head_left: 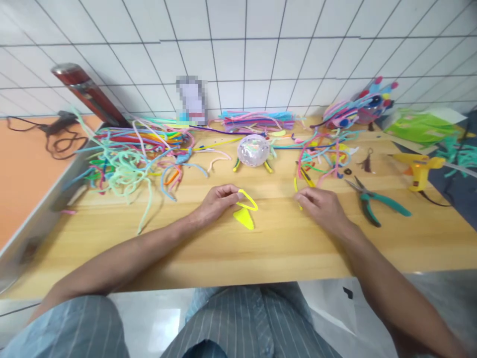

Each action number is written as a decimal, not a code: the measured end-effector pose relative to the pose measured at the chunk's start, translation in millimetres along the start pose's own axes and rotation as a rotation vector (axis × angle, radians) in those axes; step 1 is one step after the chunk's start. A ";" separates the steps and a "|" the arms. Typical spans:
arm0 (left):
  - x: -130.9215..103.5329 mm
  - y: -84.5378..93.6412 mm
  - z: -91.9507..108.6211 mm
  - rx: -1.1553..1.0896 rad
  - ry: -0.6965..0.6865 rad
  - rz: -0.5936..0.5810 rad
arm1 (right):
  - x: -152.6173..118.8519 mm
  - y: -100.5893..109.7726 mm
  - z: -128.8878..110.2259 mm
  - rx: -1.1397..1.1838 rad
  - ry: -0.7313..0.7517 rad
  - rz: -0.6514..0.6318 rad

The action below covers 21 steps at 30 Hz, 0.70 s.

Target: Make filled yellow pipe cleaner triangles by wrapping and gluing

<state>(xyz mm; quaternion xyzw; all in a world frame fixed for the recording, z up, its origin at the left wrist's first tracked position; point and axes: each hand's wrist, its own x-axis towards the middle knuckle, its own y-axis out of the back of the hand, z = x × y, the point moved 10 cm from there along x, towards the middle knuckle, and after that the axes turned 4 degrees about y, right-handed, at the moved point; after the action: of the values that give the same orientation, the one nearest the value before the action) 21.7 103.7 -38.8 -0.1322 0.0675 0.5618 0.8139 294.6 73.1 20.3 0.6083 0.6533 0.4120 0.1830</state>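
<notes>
My left hand (pixel 222 200) pinches a bent yellow pipe cleaner (pixel 253 202), folded to a pointed loop. Just below it a flat yellow triangular piece (pixel 244 218) rests on the wooden table (pixel 208 258). Off to the right, my right hand (pixel 316 201) has its thumb and fingers closed on a short yellow strip (pixel 295 186) that stands up from the fingertips. Beyond both hands sits a shiny, clear round object (pixel 254 150) with two yellow and dark leg-like pieces under it.
Tangled pipe cleaners (pixel 126 166) cover the back left, with more bundles (pixel 257 121) along the wall. Green-handled pliers (pixel 372 199) lie to the right of my right hand. Farther right stands a yellow glue gun (pixel 419 169) with its cord.
</notes>
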 end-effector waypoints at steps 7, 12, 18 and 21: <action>-5.4 -5.4 10.4 0.022 -0.080 -0.015 | -1.1 -2.0 -7.9 -0.039 0.053 -0.018; -3.7 6.5 16.3 0.031 -0.187 0.049 | -4.2 -2.9 -6.7 -0.051 0.058 -0.038; -5.2 8.1 15.2 0.093 -0.208 -0.008 | -7.7 -4.2 -18.1 -0.066 0.156 -0.049; -6.6 -0.1 12.9 0.149 -0.206 -0.093 | -9.6 -3.3 -27.6 -0.070 0.253 -0.049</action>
<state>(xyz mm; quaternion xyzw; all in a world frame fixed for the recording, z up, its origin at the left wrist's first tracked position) 19.0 101.5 -24.7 -0.0159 0.0190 0.5276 0.8492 273.9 55.6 31.7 0.5285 0.6712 0.5033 0.1300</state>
